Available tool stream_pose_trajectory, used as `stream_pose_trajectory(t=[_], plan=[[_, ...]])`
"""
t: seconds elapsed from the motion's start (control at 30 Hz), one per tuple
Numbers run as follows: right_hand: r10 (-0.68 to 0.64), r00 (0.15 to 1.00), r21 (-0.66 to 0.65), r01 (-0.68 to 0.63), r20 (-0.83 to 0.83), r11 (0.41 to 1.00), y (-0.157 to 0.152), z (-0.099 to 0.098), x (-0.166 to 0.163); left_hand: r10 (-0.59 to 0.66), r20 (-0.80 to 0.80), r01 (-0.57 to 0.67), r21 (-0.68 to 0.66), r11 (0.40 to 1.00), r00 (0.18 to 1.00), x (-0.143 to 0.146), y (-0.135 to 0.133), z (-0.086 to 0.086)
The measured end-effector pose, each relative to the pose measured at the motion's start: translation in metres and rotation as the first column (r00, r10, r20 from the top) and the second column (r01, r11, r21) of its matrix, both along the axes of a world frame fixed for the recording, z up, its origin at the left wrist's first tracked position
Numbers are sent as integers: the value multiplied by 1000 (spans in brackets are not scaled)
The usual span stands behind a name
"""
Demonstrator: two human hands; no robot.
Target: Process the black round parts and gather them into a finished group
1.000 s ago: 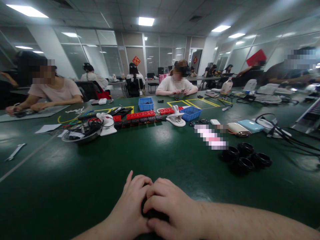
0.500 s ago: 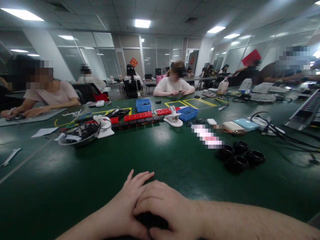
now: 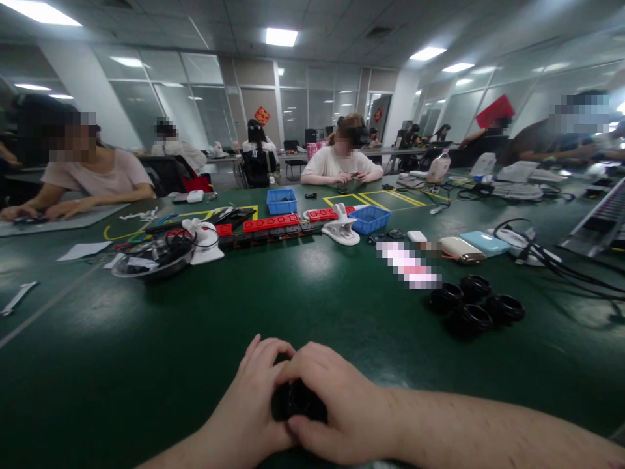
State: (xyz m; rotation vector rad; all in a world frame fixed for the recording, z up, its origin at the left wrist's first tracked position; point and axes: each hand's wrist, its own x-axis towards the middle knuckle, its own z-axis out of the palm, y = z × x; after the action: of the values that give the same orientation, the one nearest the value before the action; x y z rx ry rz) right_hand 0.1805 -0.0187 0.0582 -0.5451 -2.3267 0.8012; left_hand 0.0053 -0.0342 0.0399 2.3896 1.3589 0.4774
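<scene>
My left hand (image 3: 251,404) and my right hand (image 3: 336,407) meet low in the middle of the head view, above the green table (image 3: 205,339). Both are curled round a small black round part (image 3: 297,400), which shows only in the gap between the fingers. The right hand lies partly over the left. Several black rings (image 3: 476,305) like it lie in a cluster on the table to the right, beyond arm's reach of the closed hands.
A clear bowl of cables (image 3: 153,257), red and black power strips (image 3: 273,228), two blue bins (image 3: 368,219), white clips and phones lie across the table's middle. A white wrench (image 3: 14,298) lies far left. Other people sit at the far side and left.
My fingers have shifted on the black part, so more of it shows between the hands now. The view has tilted slightly; nothing else on the table moved.
</scene>
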Motion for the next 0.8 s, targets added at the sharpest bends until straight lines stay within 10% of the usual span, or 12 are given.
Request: stream_pose_trajectory(t=[0.4, 0.8], plan=[[227, 971, 144, -215, -72, 966, 0, -4, -2, -334, -79, 324, -115, 939, 939, -15, 17, -2], [-104, 993, 69, 107, -54, 992, 1, -2, 2, -74, 5, 74, -53, 996, 997, -3, -3, -2]])
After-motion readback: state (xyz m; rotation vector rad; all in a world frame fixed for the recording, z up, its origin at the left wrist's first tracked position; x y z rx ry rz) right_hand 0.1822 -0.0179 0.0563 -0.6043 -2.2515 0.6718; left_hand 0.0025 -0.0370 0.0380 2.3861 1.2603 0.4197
